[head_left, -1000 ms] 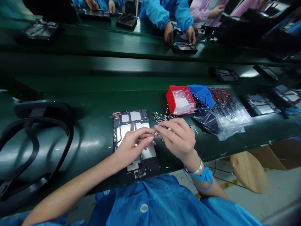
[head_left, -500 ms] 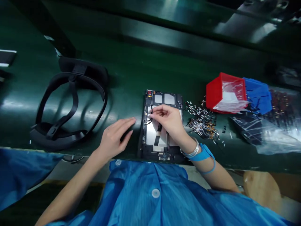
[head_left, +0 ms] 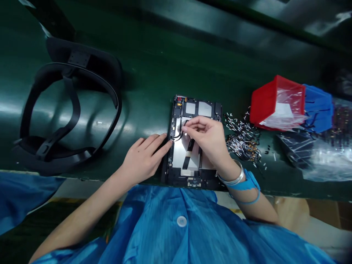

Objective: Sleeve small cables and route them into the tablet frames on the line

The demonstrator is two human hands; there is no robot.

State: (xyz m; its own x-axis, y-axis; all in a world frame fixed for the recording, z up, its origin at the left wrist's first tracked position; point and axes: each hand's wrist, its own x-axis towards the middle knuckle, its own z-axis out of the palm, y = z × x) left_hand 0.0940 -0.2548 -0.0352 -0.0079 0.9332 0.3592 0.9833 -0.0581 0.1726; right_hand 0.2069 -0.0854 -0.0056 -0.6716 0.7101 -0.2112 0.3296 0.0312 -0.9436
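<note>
An opened tablet (head_left: 181, 154), its inside showing silvery plates and dark boards, lies at the bench's front edge. Over its upper middle, my right hand (head_left: 206, 137) pinches a thin black cable (head_left: 178, 136) that curves from the tablet's left side. My left hand (head_left: 147, 157) rests at the tablet's left edge, fingers stretched out, the fingertips touching the side near the cable's lower bend. It holds nothing. A black flat strip (head_left: 188, 157) runs down the silver plate below my right hand. My right palm covers part of the tablet's right half.
To the right lies a pile of small cables (head_left: 243, 145). Behind it stand a red bin (head_left: 264, 101) with plastic bags and a blue bin (head_left: 320, 106). Clear plastic bags (head_left: 316, 157) lie at far right. A black headset with straps (head_left: 71, 110) sits on the left.
My left hand has moved right, from beside the tablet onto its left edge. My right hand stays pinched on the cable, drawn slightly right. The camera view has shifted.
</note>
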